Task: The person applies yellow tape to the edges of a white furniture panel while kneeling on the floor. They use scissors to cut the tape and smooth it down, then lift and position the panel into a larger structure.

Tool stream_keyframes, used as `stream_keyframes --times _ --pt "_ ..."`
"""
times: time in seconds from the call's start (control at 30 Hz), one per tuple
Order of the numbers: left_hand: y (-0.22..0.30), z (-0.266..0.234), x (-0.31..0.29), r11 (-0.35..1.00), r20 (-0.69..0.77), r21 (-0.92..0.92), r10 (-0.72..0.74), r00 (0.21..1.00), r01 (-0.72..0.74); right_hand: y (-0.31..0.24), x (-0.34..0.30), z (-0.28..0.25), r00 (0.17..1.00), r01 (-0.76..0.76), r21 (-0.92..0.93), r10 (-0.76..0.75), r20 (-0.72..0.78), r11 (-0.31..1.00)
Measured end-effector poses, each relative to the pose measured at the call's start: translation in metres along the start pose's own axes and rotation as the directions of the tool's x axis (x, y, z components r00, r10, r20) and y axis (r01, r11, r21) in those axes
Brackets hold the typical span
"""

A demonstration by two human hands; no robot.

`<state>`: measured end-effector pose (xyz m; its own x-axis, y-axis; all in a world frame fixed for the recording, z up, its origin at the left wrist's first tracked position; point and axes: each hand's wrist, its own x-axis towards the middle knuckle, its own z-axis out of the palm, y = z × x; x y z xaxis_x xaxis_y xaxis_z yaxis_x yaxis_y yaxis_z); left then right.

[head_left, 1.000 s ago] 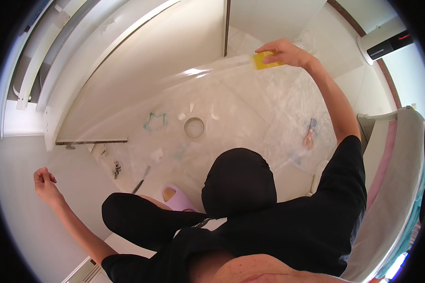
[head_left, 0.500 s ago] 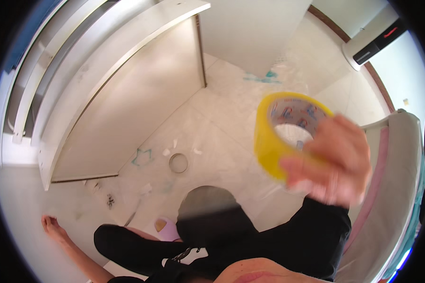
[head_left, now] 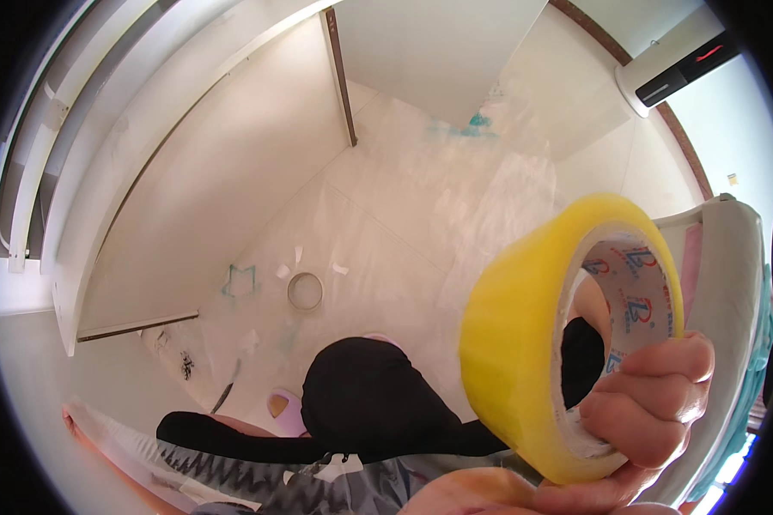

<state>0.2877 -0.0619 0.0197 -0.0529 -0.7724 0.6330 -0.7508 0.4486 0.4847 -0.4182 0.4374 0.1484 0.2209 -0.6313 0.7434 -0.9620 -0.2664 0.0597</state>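
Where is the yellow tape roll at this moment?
In the head view, the yellow tape roll is right of centre, close to the camera, held in the right hand.

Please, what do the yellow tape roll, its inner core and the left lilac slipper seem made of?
Yellow tape roll: probably plastic film, smooth with soft sheen.
Inner core: likely cardboard; its printed grey surface looks matt.
Left slipper: perhaps foam or rubber, from its smooth, dull look; uncertain.

One tape roll (head_left: 511, 348), one ring (head_left: 305, 308)
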Motion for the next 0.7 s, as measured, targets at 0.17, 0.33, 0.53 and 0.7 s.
stream_keyframes --times 0.17,0.33,0.53,0.7 --pt "0.055 0.023 -0.007 0.979 0.069 0.068 0.186 0.980 -0.191 -0.005 -0.016 0.010 0.991 -0.080 0.070 0.087 -0.104 0.994" --pt "-0.031 -0.015 0.009 0.900 0.093 0.162 0.394 0.915 -0.404 0.011 -0.027 0.051 0.846 -0.264 0.301 0.370 -0.384 0.916" --pt "0.020 0.024 -0.005 0.959 0.076 -0.148 -0.234 0.969 0.243 0.066 -0.078 0.129 0.751 -0.488 0.425 0.615 -0.241 0.763" --pt "-0.025 0.029 -0.012 0.721 0.068 -0.554 -0.458 0.886 0.415 0.084 -0.162 0.267 0.690 -0.697 0.256 0.723 -0.015 0.670"
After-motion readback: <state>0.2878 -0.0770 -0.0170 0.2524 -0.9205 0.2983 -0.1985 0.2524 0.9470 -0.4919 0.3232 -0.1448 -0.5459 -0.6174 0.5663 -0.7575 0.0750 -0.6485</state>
